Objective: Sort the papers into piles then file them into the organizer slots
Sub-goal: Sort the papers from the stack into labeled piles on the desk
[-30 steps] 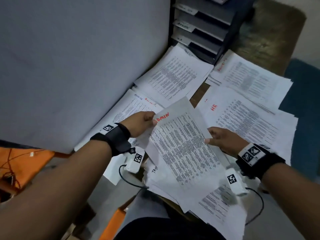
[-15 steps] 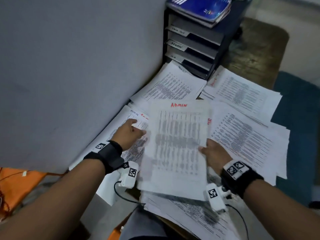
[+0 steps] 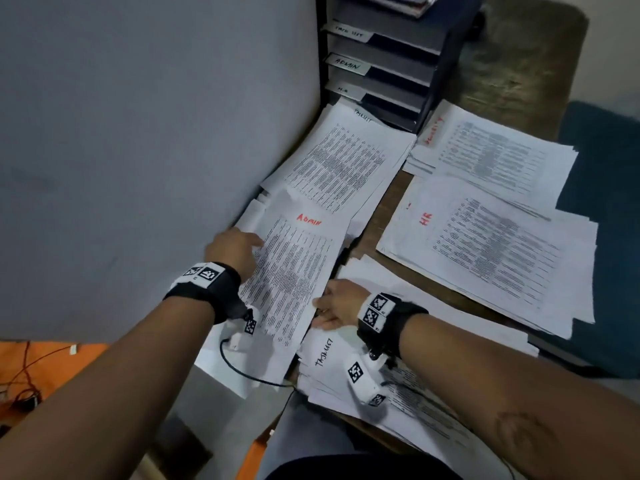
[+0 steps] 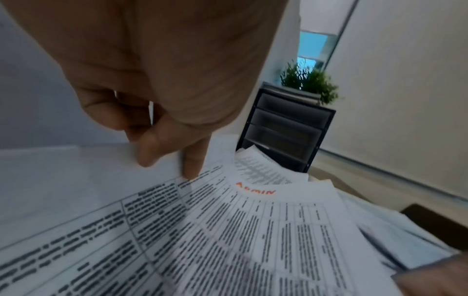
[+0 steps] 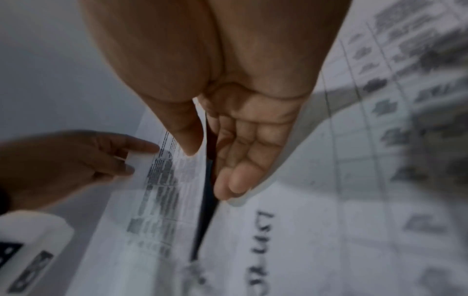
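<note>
- Since half a second ago, the sheet marked ADMIN [image 3: 298, 268] has come down from mid-air onto the ADMIN pile [image 3: 242, 362] by the grey partition [image 3: 138, 133], and both hands have dropped with it.
- Left hand [image 3: 233, 251]: its grip is a pinch, thumb and forefinger closed on the sheet's left edge, as the left wrist view shows.
- Right hand [image 3: 337, 303]: thumb on top and fingers [image 5: 238, 180] beneath the sheet's right edge, so that grip is also grasping the paper.
- Risk, as I judge it: the sheet lies skewed on its pile and overhangs the near edge of the surface [image 3: 377, 216]; letting go carelessly could send it sliding off.
- Its top corner overlaps the task-list pile [image 3: 343, 161] beyond; a nudge could mix the two.
- The unsorted stack [image 3: 332, 362] sits under the right wrist, so pulling back could drag its top page.
- Filing is not begun: the organizer [image 3: 384, 64] stands at the far end, well apart from the hands, with the HR pile [image 3: 485, 244] to the right.
</note>
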Available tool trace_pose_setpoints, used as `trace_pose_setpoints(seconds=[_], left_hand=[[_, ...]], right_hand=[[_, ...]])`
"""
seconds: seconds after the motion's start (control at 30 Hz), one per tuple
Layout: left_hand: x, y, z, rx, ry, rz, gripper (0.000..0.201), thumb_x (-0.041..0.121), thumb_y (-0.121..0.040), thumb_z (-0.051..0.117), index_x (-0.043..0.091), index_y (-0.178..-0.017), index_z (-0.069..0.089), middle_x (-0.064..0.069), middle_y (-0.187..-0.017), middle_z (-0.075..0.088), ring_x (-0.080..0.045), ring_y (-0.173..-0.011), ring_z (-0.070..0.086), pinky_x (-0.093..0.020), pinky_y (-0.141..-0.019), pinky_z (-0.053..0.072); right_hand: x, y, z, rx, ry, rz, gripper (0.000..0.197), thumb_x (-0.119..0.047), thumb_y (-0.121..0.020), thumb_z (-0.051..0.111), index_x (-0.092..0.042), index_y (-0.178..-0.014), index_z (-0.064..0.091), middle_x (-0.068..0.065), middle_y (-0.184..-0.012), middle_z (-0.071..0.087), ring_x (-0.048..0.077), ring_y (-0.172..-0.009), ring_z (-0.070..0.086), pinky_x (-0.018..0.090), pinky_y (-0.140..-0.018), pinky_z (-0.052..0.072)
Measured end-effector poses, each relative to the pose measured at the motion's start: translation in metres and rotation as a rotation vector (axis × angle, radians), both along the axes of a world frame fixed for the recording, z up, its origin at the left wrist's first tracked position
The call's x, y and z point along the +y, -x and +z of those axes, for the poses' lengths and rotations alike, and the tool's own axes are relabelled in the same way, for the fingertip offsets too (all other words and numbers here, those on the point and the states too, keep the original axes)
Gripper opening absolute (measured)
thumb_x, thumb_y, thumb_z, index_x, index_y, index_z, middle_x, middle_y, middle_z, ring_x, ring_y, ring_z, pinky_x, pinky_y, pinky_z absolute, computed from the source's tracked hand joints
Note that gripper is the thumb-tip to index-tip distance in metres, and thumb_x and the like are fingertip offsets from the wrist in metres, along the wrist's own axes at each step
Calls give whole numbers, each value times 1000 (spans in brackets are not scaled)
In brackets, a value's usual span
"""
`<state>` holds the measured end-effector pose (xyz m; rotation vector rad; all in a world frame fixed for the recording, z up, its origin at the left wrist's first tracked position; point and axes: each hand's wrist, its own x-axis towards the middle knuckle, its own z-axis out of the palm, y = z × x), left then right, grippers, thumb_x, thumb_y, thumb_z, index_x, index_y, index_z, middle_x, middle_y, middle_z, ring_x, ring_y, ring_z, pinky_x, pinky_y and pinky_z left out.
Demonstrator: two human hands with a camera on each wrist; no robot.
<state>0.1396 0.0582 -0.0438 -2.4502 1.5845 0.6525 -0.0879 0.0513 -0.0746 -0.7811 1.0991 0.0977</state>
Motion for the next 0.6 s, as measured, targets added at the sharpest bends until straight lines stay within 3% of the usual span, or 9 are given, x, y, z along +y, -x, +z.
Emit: trace_pose_setpoints(seconds=[0.03, 0.1, 0.2, 0.33, 0.43, 0.53, 0.6], left_hand=[[3, -4, -3, -59, -7, -28, 53, 2, -87, 49, 33, -127, 64, -10, -129, 55, -33, -115, 55, -39, -95, 49], [6, -11, -9, -168, -32, -94, 50, 4, -89, 48, 32, -126, 64, -9, -129, 54, -33, -116, 51, -41, -96, 46], [6, -19, -12, -310, -92, -170, 41, 9, -92, 47, 27, -124, 66, -7, -128, 54, -32, -117, 47, -43, -97, 45], [12, -25, -12, -409, -176, -208, 37, 16, -93, 48, 24, -123, 66, -10, -130, 51, -35, -124, 43, -49, -103, 41], [22, -20, -12, -457, -127, -212, 34, 21, -90, 54, 21, -121, 67, -14, -135, 46, -39, -124, 42, -49, -102, 41], [26, 3, -7, -333, 40, -269, 34, 22, -87, 56, 13, -119, 63, -17, -131, 49, -37, -116, 49, -47, -92, 44], [29, 30, -2, -59, 84, -278, 25, 29, -92, 53, 16, -111, 63, -11, -116, 60, -30, -102, 57, -38, -81, 47]], right_hand=[[0, 4, 1, 2, 35, 63, 22, 3, -96, 48, -11, -79, 46, 10, -76, 56, 21, -57, 58, 27, -52, 50], [-4, 14, 1, 52, 166, 133, 17, 6, -89, 55, -8, -79, 54, 14, -76, 61, 21, -54, 57, 26, -49, 46], [-13, 34, 7, 168, 335, 132, 11, 2, -86, 58, -8, -89, 60, 15, -84, 67, 18, -58, 60, 24, -52, 49], [-32, 67, 13, 264, 561, 176, 13, -9, -86, 63, -10, -99, 62, 5, -84, 68, 13, -63, 60, 22, -56, 48], [-44, 89, 15, 314, 692, 139, 20, -15, -84, 67, -15, -103, 62, 2, -89, 65, 17, -76, 62, 31, -70, 51], [-53, 114, 11, 485, 824, 271, 31, -21, -81, 73, -14, -108, 60, 0, -100, 56, 17, -93, 57, 29, -78, 44], [-54, 131, 3, 606, 830, 457, 46, -31, -76, 77, -17, -114, 56, 2, -112, 51, 18, -102, 53, 31, -85, 44]])
